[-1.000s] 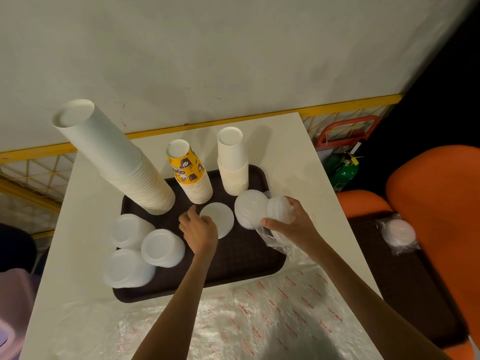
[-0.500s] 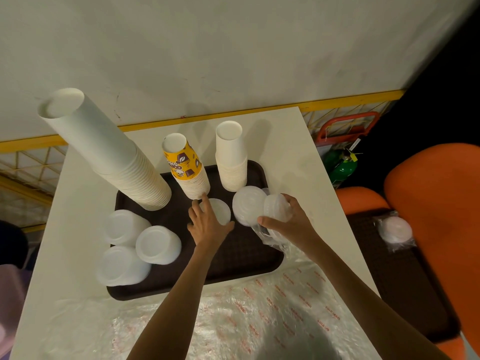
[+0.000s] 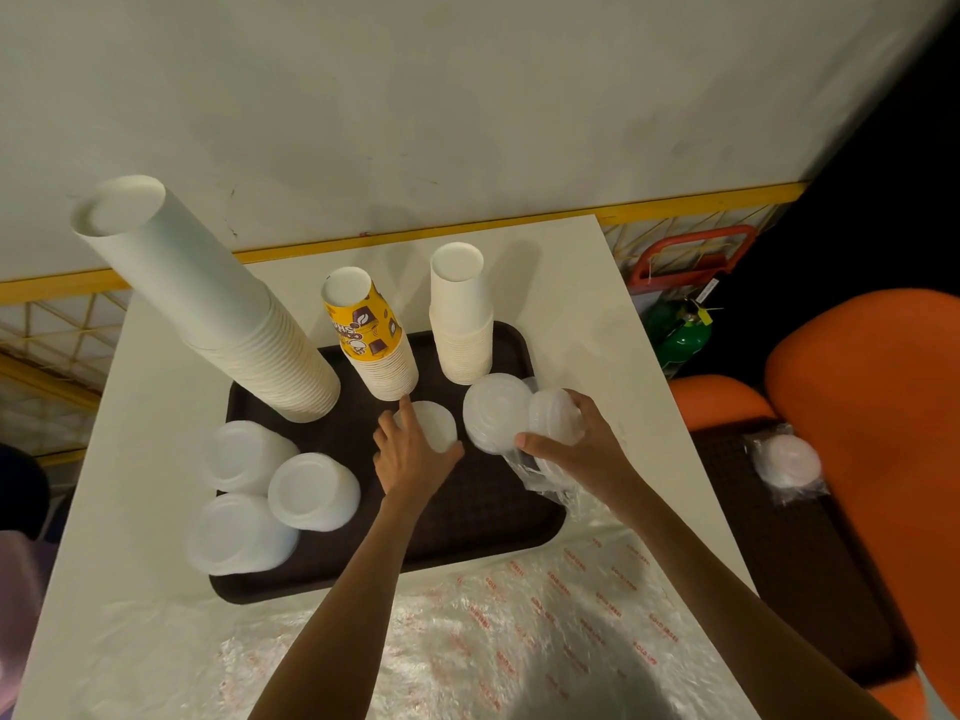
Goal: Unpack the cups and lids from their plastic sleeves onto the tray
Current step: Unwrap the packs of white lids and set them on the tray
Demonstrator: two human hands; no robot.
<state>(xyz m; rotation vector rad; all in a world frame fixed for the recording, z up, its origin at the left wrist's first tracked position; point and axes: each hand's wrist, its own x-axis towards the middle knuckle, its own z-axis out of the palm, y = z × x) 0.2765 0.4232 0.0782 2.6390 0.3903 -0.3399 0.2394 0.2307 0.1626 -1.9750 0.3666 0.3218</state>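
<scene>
A dark brown tray (image 3: pixel 467 517) sits on the white table. On it stand a tall stack of white cups (image 3: pixel 208 304), a yellow-printed cup stack (image 3: pixel 371 340) and a shorter white cup stack (image 3: pixel 461 317). Three stacks of white lids (image 3: pixel 311 491) lie at the tray's left. My left hand (image 3: pixel 410 452) rests with spread fingers on a small white lid stack (image 3: pixel 434 423) mid-tray. My right hand (image 3: pixel 576 444) grips a stack of lids (image 3: pixel 553 415) still partly in its clear plastic sleeve (image 3: pixel 540 475), beside a wider lid stack (image 3: pixel 493 413).
Crinkled clear plastic sleeves with red print (image 3: pixel 493 631) cover the table's near side. An orange chair (image 3: pixel 872 407) stands at the right, beside a second dark tray (image 3: pixel 779 537) holding a wrapped lid pack (image 3: pixel 787 462). A green bottle (image 3: pixel 683 337) stands past the table's right edge.
My left hand has slid forward over the small lid stack and its fingers have spread. The right hand holds the sleeved lids in about the same place.
</scene>
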